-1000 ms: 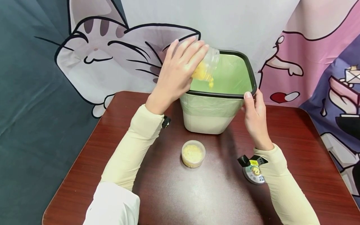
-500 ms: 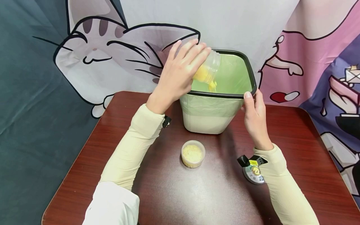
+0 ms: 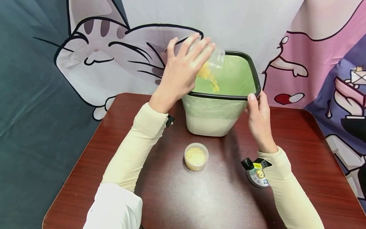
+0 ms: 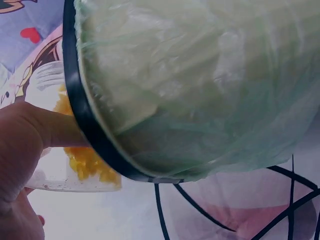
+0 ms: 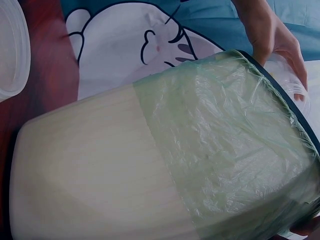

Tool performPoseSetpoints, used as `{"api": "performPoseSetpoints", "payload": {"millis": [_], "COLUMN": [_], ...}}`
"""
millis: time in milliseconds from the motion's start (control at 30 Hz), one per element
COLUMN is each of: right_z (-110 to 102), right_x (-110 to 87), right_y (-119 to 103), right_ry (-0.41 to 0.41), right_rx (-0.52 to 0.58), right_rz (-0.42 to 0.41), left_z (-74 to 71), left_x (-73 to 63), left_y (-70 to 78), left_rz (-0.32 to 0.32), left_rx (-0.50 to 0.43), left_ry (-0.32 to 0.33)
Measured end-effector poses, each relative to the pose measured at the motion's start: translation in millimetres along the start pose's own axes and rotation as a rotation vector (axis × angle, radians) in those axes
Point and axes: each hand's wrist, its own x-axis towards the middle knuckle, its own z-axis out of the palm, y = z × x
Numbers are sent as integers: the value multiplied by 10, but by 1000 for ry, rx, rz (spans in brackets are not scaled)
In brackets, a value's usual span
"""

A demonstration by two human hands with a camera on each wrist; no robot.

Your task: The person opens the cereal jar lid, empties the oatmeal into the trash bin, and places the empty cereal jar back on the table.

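My left hand [image 3: 181,68] grips a clear plastic tub [image 3: 218,60], tipped sideways over the mouth of a trash bin [image 3: 210,125]. Small yellow pieces [image 3: 214,85] spill from the tub's lip into the bin. In the left wrist view, the thumb lies across the tub and chunky yellow bits [image 4: 92,167] rest inside it. A green plastic liner [image 3: 235,74] covers the bin's inside and folds down outside under a black rim [image 3: 220,96]. With the thumb over that rim, my right hand [image 3: 259,122] holds the bin's right front corner.
A small round container [image 3: 196,156] of pale yellow bits stands on the red-brown table [image 3: 183,197] in front of the bin. Partly under the right wrist lies a round printed lid-like disc [image 3: 257,177]. A cartoon-printed curtain [image 3: 143,63] hangs right behind the table.
The left hand has tilted the tub a little further, and its fingers have shifted. Yellow pieces keep dropping from it, with less left inside. The right hand and bin stay put.
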Motion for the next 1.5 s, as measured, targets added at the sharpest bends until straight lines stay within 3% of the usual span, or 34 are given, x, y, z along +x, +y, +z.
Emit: {"api": "performPoseSetpoints", "payload": {"millis": [400, 733, 867, 1133, 1500], "right_z": [0, -10, -9, -7, -21], "right_x": [-10, -12, -9, -4, -7], "right_y": [-12, -10, -8, -19, -27], "right_ry": [1, -4, -4, 0, -6], "right_rx": [15, 25, 14, 0, 6], "right_rz": [15, 22, 19, 16, 48], "left_z": [53, 7, 54, 61, 54], "left_x": [-44, -6, -17, 20, -4], "left_y": [24, 24, 22, 23, 46], "left_rz": [31, 30, 75, 114, 100], "left_rx": [12, 36, 0, -76, -31], "left_ry": [-44, -9, -13, 68, 89]}}
